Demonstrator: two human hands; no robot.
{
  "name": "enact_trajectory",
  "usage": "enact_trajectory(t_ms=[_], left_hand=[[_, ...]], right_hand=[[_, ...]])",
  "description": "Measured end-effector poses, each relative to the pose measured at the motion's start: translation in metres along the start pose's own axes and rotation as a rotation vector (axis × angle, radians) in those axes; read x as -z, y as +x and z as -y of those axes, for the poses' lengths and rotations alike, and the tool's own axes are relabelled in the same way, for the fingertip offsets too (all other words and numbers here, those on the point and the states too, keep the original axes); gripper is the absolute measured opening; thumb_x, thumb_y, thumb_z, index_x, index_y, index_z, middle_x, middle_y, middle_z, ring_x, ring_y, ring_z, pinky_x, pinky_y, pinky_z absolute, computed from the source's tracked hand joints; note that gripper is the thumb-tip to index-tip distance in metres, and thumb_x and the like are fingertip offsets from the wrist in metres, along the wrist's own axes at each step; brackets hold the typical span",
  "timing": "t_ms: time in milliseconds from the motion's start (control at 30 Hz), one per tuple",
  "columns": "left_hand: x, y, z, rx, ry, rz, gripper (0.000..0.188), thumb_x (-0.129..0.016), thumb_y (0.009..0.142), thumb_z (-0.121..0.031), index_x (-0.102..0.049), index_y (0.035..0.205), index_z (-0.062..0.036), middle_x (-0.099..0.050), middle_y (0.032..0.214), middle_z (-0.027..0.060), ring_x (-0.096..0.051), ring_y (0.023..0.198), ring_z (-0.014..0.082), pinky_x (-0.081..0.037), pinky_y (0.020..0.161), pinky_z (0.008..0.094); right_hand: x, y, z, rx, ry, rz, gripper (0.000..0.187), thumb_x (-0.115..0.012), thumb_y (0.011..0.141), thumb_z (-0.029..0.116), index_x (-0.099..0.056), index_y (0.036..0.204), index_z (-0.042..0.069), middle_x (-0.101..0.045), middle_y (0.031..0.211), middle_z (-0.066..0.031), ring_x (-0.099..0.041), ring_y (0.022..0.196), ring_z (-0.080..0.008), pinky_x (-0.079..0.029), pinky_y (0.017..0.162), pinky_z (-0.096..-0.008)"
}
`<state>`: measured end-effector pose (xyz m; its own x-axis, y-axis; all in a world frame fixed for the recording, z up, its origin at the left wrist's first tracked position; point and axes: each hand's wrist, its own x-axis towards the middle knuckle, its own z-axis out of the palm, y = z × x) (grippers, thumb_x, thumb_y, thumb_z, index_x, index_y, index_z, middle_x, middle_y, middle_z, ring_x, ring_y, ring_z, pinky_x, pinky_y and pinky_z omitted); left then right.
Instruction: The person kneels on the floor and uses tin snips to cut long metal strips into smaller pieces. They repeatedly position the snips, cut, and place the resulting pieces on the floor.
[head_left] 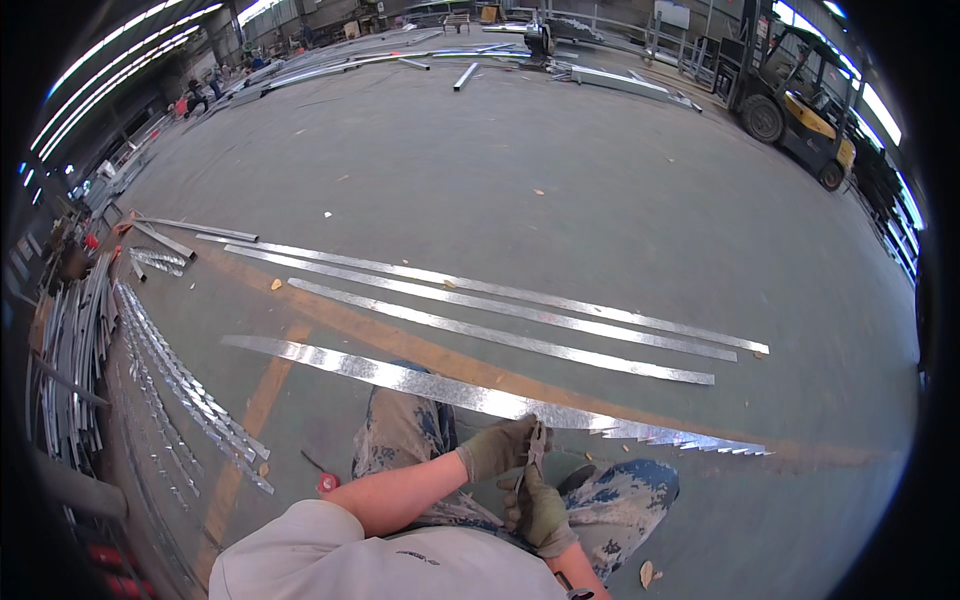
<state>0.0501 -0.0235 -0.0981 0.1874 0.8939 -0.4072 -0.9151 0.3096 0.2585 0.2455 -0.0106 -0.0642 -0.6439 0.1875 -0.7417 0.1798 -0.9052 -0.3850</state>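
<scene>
The strip (pixel 470 397), long and of bright metal, lay crosswise in front of us, over our left knee (pixel 388 432), and ran on to the right beyond our right knee (pixel 625 495). Its near edge was plain on the left; right of our hands it was cut into a row of slanting teeth (pixel 680 438). The tool (pixel 537 447), plier-like, had its head at that near edge, a little left of the teeth. Our right hand (pixel 541 512) was closed around its handles. Our left hand (pixel 500 447) was bunched just beside the tool's head; we could not tell whether its fingers pinched the strip or the tool. The two hands were close together, both in greenish gloves.

Beyond the strip, an orange line (pixel 420 347) crossed the floor (pixel 450 170), and past it we had three strips (pixel 500 338) lying side by side, slightly apart. Near our left side lay a red thing (pixel 328 483) with a dark strap; near our right, a dry leaf (pixel 647 574). Farther left lay toothed strips (pixel 185 385), some tubes (pixel 165 237) and a pile of bars (pixel 75 350). Well off stood a forklift (pixel 810 125) to the right, with beams (pixel 610 80) ahead.
</scene>
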Motion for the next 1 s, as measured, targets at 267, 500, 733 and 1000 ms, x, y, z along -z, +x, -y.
enact_trajectory(t_ms=[267, 500, 733, 1000], left_hand=[[-0.052, -0.002, 0.012, 0.205, 0.226, -0.104, 0.037, -0.064, 0.104, -0.027, -0.062, 0.133, -0.0041, -0.054, 0.085, -0.0023, -0.055, 0.078, 0.0111, -0.050, 0.073, 0.0246], [-0.067, 0.002, 0.018, 0.184, 0.355, -0.375, 0.027, -0.068, 0.100, -0.025, -0.069, 0.120, -0.0068, -0.046, 0.074, -0.0039, -0.049, 0.067, 0.0113, -0.048, 0.063, 0.0288], [-0.074, 0.000, 0.013, 0.218, 0.517, -0.474, 0.020, -0.066, 0.101, -0.025, -0.070, 0.108, -0.0061, -0.057, 0.078, -0.0005, -0.054, 0.067, 0.0121, -0.050, 0.062, 0.0329], [-0.058, 0.002, 0.012, 0.244, 0.224, -0.210, 0.029, -0.055, 0.106, -0.024, -0.068, 0.124, -0.0059, -0.044, 0.073, -0.0062, -0.042, 0.064, 0.0101, -0.042, 0.059, 0.0309]], right_hand=[[-0.008, -0.005, -0.001, 0.007, -0.021, -0.066, 0.053, -0.056, 0.101, 0.065, -0.070, 0.100, 0.014, -0.058, 0.073, 0.0006, -0.047, 0.059, -0.0167, -0.036, 0.055, -0.0343], [0.009, 0.006, -0.010, -0.020, 0.160, 0.215, 0.047, -0.058, 0.100, 0.063, -0.067, 0.102, 0.017, -0.056, 0.071, 0.0022, -0.047, 0.057, -0.0138, -0.034, 0.052, -0.0315], [0.015, 0.015, -0.016, -0.017, 0.268, 0.422, 0.047, -0.060, 0.098, 0.064, -0.066, 0.104, 0.018, -0.059, 0.071, 0.0023, -0.047, 0.053, -0.0142, -0.035, 0.050, -0.0300], [0.013, 0.012, -0.020, 0.058, 0.210, 0.306, 0.049, -0.058, 0.102, 0.059, -0.068, 0.112, 0.012, -0.068, 0.080, -0.0022, -0.059, 0.064, -0.0188, -0.044, 0.057, -0.0349]])
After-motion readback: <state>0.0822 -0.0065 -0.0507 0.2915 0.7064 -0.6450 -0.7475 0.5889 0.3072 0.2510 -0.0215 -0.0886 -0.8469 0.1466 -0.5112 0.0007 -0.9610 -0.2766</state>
